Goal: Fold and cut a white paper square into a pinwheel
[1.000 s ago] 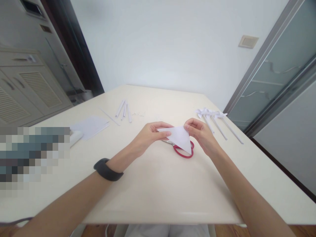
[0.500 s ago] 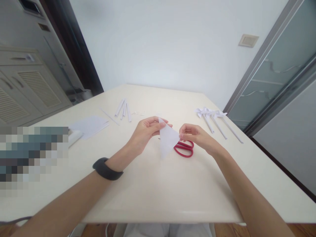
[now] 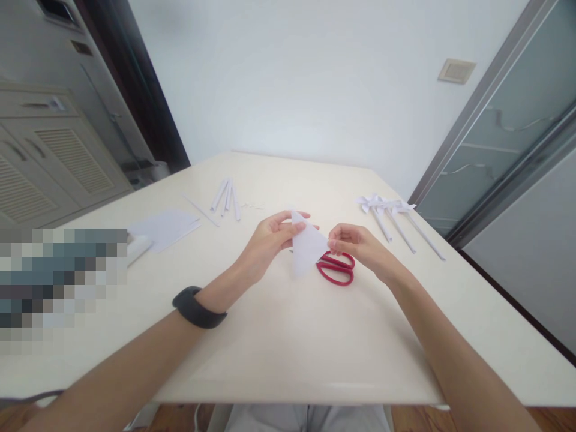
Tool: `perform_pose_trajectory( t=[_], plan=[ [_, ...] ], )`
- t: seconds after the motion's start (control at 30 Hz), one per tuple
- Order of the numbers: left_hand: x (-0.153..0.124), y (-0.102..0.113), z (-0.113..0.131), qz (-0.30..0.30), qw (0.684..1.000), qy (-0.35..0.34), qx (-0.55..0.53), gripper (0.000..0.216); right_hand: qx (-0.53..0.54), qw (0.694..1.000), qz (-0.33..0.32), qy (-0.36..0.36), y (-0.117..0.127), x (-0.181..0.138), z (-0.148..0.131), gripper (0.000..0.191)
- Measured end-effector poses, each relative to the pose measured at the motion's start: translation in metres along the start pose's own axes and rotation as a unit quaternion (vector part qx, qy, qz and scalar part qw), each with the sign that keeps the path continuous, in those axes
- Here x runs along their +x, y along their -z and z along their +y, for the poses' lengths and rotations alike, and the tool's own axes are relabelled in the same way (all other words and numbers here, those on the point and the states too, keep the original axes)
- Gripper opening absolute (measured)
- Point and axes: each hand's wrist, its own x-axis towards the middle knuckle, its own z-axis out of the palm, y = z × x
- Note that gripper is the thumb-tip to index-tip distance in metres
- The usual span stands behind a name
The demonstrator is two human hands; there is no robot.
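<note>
listener: what are the hands holding?

operator: from my remote seat, through the head camera, i see a white paper triangle (image 3: 308, 246) held out over the middle of a cream tabletop (image 3: 288, 342). the left hand (image 3: 268, 238) has it clamped near the top, thumb on the near face, fingers behind. the right hand (image 3: 357, 243) pinches the right-hand corner between thumb and fingertip. the third corner points down.

listener: does that corner touch the tabletop?

operator: i can't tell; white blurs into cream there.

listener: how would you handle it well?

operator: gently, i'd say. paper this thin probably dents under a hard squeeze, so i'd want light pressure close to the edges, both hands level, and just enough pull to hold the face flat. i'd also mind the scissors (image 3: 337, 266) lying beneath: the triangle covers most of the blades, and smooth red handle loops show just beside the right hand.

listener: and the other shapes?

operator: to the left, flat paper sheets (image 3: 164, 227) overlap in a loose stack, matte and crisp-edged. beyond the left hand, slim rolled paper tubes (image 3: 228, 195) fan out near small paper scraps (image 3: 252, 206). on the right, paper pinwheels (image 3: 377, 204) lie with curled, petal-like heads close together and straight stems towards me.
</note>
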Motion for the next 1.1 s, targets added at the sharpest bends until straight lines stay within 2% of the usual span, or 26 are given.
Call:
perform_pose_trajectory(
  t=[0.13,0.33,0.5,0.77,1.1],
  plan=[
    [-0.001,-0.002,-0.005,-0.028,0.997,0.046,0.056,0.031,0.047,0.999,-0.009,0.019,-0.008,0.000,-0.002,0.012],
    [-0.001,-0.003,-0.005,0.000,0.994,0.056,0.094,0.033,0.056,0.998,-0.034,-0.002,-0.010,0.000,-0.002,0.013],
    [-0.001,-0.003,-0.003,0.012,0.993,0.054,0.104,0.033,0.019,1.000,-0.017,0.000,-0.007,-0.001,-0.004,0.022],
    [-0.002,-0.003,-0.002,0.016,0.980,0.059,0.188,0.036,-0.037,0.999,-0.001,-0.003,-0.013,0.000,0.004,0.015],
    [-0.002,-0.002,0.001,0.006,0.998,0.028,0.062,0.023,-0.048,0.999,-0.011,-0.001,-0.011,-0.001,0.003,0.016]
  ],
)
